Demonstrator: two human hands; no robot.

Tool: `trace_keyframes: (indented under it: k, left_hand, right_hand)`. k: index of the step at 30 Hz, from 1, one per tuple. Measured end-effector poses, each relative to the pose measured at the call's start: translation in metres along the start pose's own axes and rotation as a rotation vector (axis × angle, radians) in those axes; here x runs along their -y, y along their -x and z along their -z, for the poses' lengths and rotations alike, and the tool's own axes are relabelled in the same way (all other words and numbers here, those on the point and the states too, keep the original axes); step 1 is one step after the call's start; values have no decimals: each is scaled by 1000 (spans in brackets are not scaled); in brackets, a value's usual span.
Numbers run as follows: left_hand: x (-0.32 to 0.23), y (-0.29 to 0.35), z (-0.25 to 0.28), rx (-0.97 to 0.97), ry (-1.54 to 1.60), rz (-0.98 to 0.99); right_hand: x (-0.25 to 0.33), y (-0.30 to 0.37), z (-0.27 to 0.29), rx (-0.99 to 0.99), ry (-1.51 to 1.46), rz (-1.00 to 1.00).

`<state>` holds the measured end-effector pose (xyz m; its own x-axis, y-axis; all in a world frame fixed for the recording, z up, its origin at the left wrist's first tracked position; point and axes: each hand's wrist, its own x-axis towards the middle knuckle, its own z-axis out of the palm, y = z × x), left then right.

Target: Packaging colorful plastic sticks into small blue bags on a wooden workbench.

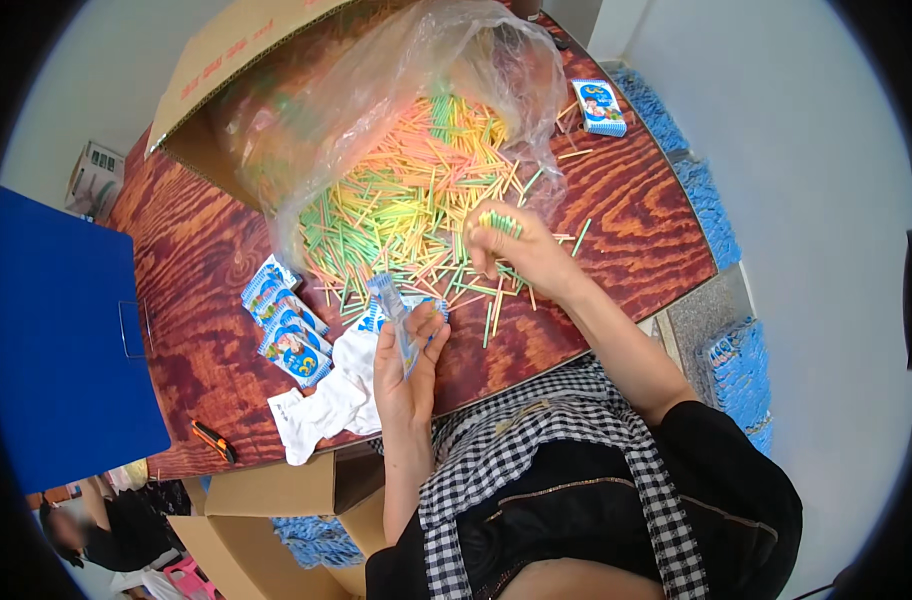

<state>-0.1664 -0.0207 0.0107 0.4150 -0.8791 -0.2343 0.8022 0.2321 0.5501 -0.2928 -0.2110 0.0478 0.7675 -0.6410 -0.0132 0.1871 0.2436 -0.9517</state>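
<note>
Several sticks (501,222) fill right hand (504,240), one o'clock, fingers clenched; left hand (408,385) curls fingers round packet (388,302); loosening risks spillage.

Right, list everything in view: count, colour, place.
Sticks: uncounted heap; pink, yellow, green; table centre
Plastic bag: one, clear, at upper box's mouth
Cardboard boxes: two, brown, table's far left and below near edge
Printed packets: several, blue-white, left of heap and far right
Cloth: one, white, by left hand
Cutter: one, orange-black, near left
Panel: one, blue, left
Small box: one, whitish, far left
Bundles: several, blue, right of table and in lower box
Table: one, red-brown, under heap
Co-worker: one, black top, lower left
Apron: one, black-white check, on wearer
Left hand: one, bare, fingers holding clear packet
Right hand: one, bare, fingers around sticks
</note>
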Motion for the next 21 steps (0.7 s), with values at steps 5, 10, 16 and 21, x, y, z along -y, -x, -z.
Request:
trace_keyframes:
  k: [5,10,16,21]
  left_hand:
    - [-5,7,0,-25,-184,-32]
    - [-7,12,1,-65,-169,-54]
    - [-18,16,18,-103,-265,-130]
    - [-29,17,18,-148,-226,-245]
  right_hand:
    - [-6,20,-20,113,64,-21]
    - [-17,25,-32,121,57,44]
    - [-19,28,-36,169,39,-11]
    - [-18,29,-38,182,-2,-31]
